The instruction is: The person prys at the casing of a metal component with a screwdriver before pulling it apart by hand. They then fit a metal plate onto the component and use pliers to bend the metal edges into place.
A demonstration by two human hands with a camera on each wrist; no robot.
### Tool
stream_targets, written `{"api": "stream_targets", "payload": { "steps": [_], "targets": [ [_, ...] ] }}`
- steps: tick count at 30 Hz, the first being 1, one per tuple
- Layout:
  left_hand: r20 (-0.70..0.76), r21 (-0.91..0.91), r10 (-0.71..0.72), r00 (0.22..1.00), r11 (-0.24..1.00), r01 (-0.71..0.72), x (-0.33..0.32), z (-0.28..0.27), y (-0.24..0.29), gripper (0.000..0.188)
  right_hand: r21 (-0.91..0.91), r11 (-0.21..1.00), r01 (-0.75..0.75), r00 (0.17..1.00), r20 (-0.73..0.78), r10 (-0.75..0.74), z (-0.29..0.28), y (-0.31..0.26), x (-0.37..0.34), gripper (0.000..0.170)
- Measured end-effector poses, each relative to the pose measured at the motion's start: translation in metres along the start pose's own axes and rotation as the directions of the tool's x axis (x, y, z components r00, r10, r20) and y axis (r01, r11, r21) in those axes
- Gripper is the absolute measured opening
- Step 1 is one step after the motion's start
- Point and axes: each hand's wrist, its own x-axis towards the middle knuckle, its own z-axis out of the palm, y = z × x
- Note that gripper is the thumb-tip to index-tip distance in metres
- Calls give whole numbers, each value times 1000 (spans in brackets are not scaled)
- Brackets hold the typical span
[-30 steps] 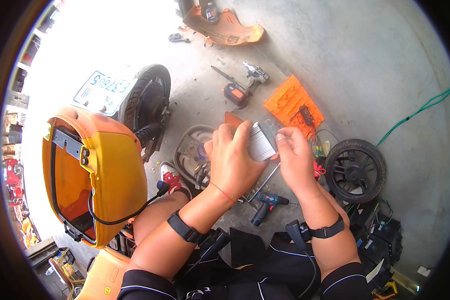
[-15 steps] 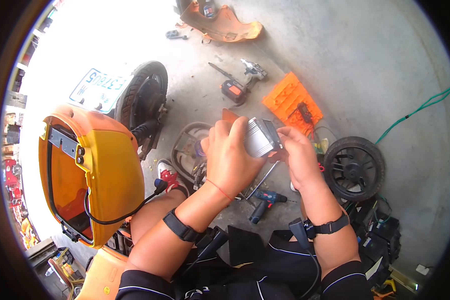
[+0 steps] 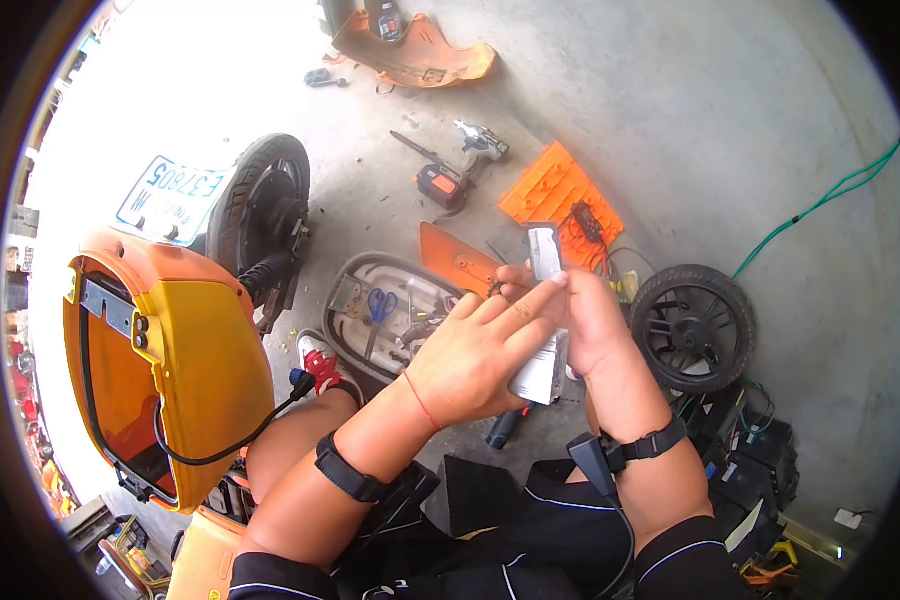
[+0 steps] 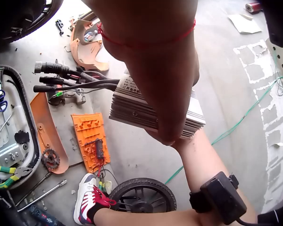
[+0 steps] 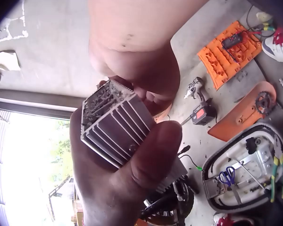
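A silver finned metal box (image 3: 538, 380) is between the two hands, partly covered by fingers. The left hand (image 3: 478, 362), a red string at its wrist, lies across it; in the right wrist view the left hand (image 5: 144, 172) grips the finned box (image 5: 115, 129), thumb on the fins. At its other side is the right hand (image 3: 595, 315), fingers curled against the box and partly hidden. Black cables (image 4: 96, 84) run out from one end of the box (image 4: 134, 108) in the left wrist view, where the left hand (image 4: 158, 89) covers its middle.
An orange-yellow shell (image 3: 205, 380) and a wheel (image 3: 260, 205) stand at left. On the floor are a grey-rimmed tray (image 3: 355, 355) with scissors, an orange panel (image 3: 560, 200), a cordless tool (image 3: 480, 145) and a loose wheel (image 3: 692, 328). Black boxes (image 3: 755, 480) sit at lower right.
The finned box has been turned and now points along the right hand, its label side showing. The left hand's fingers have spread over it, and the head view has shifted slightly.
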Motion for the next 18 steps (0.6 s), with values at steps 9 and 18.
{"api": "stream_targets", "payload": {
  "steps": [9, 18],
  "targets": [
    [-39, 59, -13, 999, 998, 15, -4, 7, -2, 82, 13, 999, 29, 999, -14, -29, -5, -6, 1, 32],
    [-107, -716, -555, 825, 619, 323, -1, 4, -18, 94, -612, 713, 343, 805, -199, -559, 3, 3, 3, 15]
  ]
}}
